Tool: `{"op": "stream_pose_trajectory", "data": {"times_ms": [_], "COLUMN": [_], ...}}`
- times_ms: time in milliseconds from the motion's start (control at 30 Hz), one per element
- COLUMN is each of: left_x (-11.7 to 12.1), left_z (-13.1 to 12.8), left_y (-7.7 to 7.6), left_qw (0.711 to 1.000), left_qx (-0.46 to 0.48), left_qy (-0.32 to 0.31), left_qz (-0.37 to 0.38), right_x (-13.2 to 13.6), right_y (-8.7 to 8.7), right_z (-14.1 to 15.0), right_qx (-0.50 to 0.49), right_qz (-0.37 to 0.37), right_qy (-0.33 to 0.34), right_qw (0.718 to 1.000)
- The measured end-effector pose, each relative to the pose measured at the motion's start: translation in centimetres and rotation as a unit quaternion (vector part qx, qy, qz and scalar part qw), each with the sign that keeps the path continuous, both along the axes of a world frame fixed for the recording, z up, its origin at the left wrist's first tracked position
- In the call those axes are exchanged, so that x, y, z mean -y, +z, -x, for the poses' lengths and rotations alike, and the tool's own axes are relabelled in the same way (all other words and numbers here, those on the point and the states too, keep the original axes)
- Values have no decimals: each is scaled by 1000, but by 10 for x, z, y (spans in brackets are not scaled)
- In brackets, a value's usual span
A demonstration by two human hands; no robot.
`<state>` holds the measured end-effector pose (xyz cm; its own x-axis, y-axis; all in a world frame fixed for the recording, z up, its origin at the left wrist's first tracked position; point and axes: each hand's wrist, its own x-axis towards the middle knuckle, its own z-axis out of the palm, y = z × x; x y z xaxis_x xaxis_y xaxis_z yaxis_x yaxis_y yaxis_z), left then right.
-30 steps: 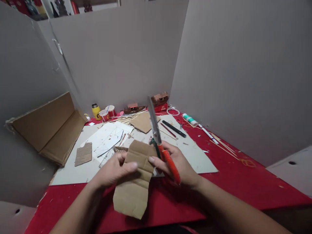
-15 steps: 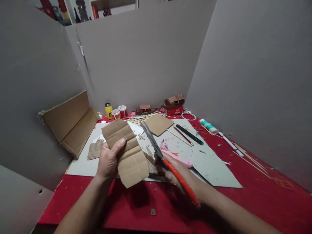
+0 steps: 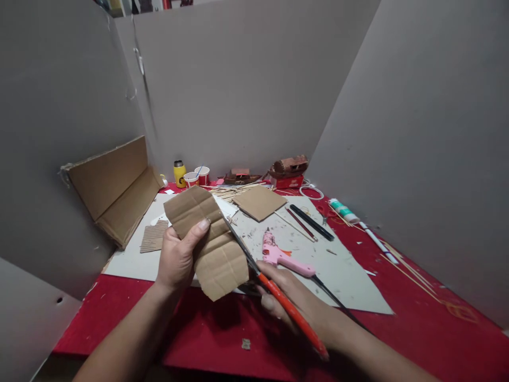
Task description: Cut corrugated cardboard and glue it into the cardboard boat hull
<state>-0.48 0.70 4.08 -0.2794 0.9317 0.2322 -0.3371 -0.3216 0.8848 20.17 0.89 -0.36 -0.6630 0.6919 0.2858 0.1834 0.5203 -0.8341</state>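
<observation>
My left hand (image 3: 181, 254) grips a creased piece of brown cardboard (image 3: 222, 260) by its left side, thumb pressed on its face. In my right hand (image 3: 292, 294) are scissors with red-orange handles (image 3: 294, 313). Their dark blades lie along the cardboard's right edge, pointing up and away; whether they are cutting into it I cannot tell. The fingers under the handles are partly hidden. Just beyond my right hand a pink glue gun (image 3: 282, 257) rests on a pale board (image 3: 358, 289) with its black cord trailing right.
A square cardboard sheet (image 3: 260, 202), thin sticks and a black rod (image 3: 312, 222) lie on the board. Behind stand cups (image 3: 202, 174), a yellow bottle (image 3: 180, 175) and model boats (image 3: 288, 167). A folded cardboard box (image 3: 115, 191) leans left. Grey panels enclose the red table (image 3: 191, 339).
The scissors have moved left against the cardboard's right edge, where they stood apart from it before. The cardboard stays in my left hand. The view has tilted slightly downward.
</observation>
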Motion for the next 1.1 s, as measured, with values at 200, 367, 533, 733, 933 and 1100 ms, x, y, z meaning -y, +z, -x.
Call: {"op": "stream_pose_trajectory", "data": {"times_ms": [200,367,533,733,933,1100], "left_x": [1,4,5,4,3,7], "left_z": [-3,-6,-8,-5,1,-7], "left_y": [-3,-6,-5,3,4,-1], "left_qw": [1000,999,998,995,994,996], "left_qx": [13,35,43,73,81,55], "left_qy": [5,9,9,-27,-7,-24], "left_qz": [8,21,47,59,70,68], "right_x": [1,3,5,10,7,6], "right_y": [-9,-15,-18,-20,-17,-6], "right_z": [4,6,6,8,10,7], "right_qx": [-50,-59,-54,-56,11,16], "right_qz": [-8,3,10,-5,-31,-42], "right_qy": [-15,-17,-24,-34,-77,-67], "right_qw": [999,998,998,998,997,997]}}
